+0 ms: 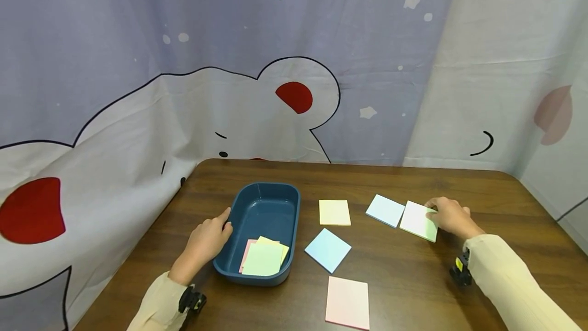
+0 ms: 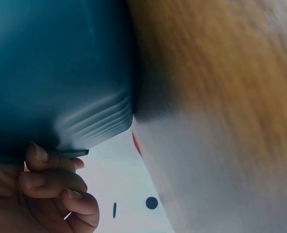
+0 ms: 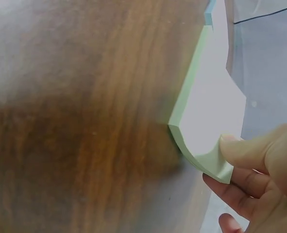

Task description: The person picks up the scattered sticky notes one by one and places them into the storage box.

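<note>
My right hand [image 1: 452, 216] pinches the near corner of a pale green sticky note pad [image 1: 417, 220] between thumb and fingers. In the right wrist view that corner of the pad [image 3: 206, 107] bends upward off the wooden table. A light blue pad [image 1: 386, 210] lies close beside it on the left. At the left, my left hand [image 1: 207, 236] holds the rim of a dark blue plastic bin [image 1: 295, 229]. Curled fingers [image 2: 54, 183] show below that rim in the left wrist view. Inside the bin, a green pad [image 1: 263, 259] overlaps a yellow one [image 1: 285, 252] and a pink one [image 1: 242, 255].
Right of the bin lie a yellow pad [image 1: 334, 213], another blue pad [image 1: 328, 250] and a pink pad [image 1: 347, 303]. The brown wooden table [image 1: 413, 290] ends at a patterned cloth [image 1: 390, 65] hanging behind it.
</note>
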`<state>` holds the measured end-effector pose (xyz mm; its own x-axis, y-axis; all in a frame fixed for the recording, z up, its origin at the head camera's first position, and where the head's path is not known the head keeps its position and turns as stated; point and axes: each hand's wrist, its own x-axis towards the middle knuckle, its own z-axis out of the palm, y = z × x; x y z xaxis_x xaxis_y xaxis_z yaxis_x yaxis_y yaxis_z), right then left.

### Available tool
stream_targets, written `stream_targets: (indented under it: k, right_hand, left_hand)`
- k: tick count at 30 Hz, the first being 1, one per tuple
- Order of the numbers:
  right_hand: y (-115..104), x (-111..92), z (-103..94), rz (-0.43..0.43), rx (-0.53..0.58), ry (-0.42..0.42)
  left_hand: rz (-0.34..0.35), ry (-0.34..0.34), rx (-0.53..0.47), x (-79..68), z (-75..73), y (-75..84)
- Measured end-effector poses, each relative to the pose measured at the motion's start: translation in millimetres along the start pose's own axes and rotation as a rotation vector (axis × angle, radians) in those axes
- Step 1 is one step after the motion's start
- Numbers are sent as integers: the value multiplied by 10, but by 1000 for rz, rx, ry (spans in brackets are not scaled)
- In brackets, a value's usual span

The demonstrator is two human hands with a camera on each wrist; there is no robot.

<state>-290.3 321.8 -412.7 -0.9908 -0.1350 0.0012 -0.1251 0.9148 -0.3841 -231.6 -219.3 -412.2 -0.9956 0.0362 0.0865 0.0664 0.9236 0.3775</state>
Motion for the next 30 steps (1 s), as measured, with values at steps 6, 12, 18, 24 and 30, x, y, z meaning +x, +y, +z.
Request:
stream_targets:
  k: [6, 12, 18, 24, 30]
  right_hand:
    - [13, -10, -52, -7, 34, 20]
    - [21, -24, -148, -22, 49, -10]
    - [-19, -51, -232, -64, 66, -36]
    - [-181, -51, -279, -93, 108, -38]
    - [-424, -22, -265, -121, 156, -63]
  left_hand:
    - [-5, -2, 2, 0, 1, -2]
    - [0, 4, 1, 3, 2, 0]
    - [-3, 0, -6, 0, 6, -2]
    - [-6, 0, -9, 1, 4, -5]
    - [-1, -1, -12, 0, 11, -3]
